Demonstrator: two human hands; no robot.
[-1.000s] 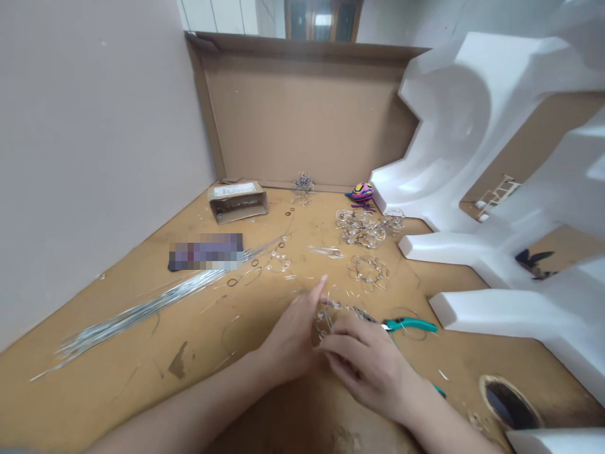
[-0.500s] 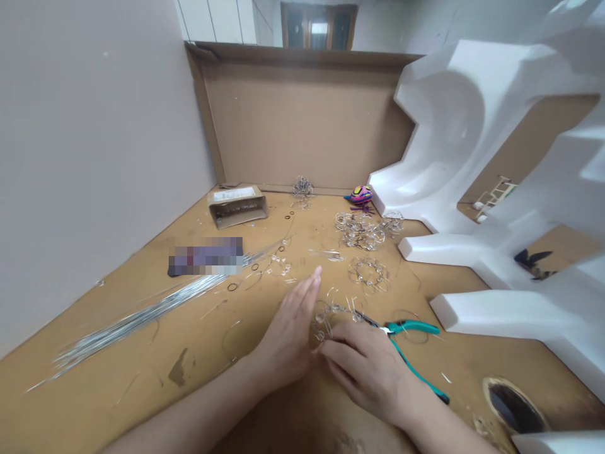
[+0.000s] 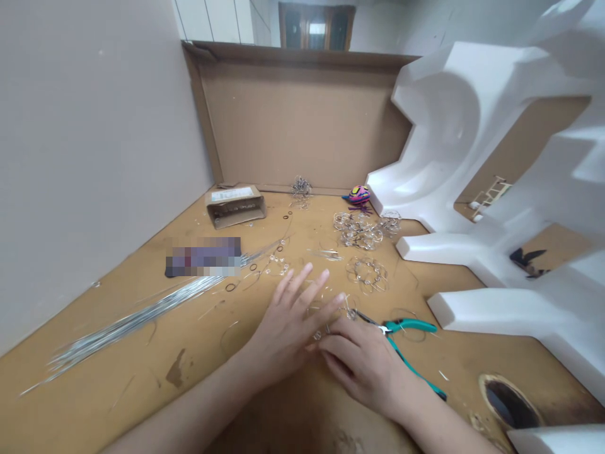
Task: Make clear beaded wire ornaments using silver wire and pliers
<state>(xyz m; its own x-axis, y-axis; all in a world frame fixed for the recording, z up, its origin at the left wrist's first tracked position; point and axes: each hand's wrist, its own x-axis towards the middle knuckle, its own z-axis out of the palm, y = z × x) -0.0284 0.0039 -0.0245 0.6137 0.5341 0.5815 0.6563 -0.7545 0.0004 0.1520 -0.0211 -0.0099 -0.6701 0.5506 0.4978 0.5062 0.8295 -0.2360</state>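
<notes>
My left hand (image 3: 290, 325) has its fingers stretched out and spread over a wire piece with clear beads (image 3: 317, 335). Its thumb is mostly hidden behind the fingers of my right hand (image 3: 366, 359). That right hand is closed in a pinch on the beaded wire piece, most of which the hands cover. Just beyond my right knuckles lie pliers (image 3: 411, 325) with teal handles, jaws pointing to the upper left. A finished-looking ring of wire and beads (image 3: 367, 275) lies flat past the hands.
A bundle of straight silver wires (image 3: 142, 325) lies at left, near a small cardboard box (image 3: 239, 211). Farther back are a heap of beaded wire pieces (image 3: 359, 231) and a wire tangle (image 3: 301, 186). White foam (image 3: 496, 309) borders the right; a dark round hole (image 3: 510, 403) is near it.
My left hand's fingers have gone from held together and edge-on to fanned out over the wire piece. My right hand keeps its pinch in nearly the same place.
</notes>
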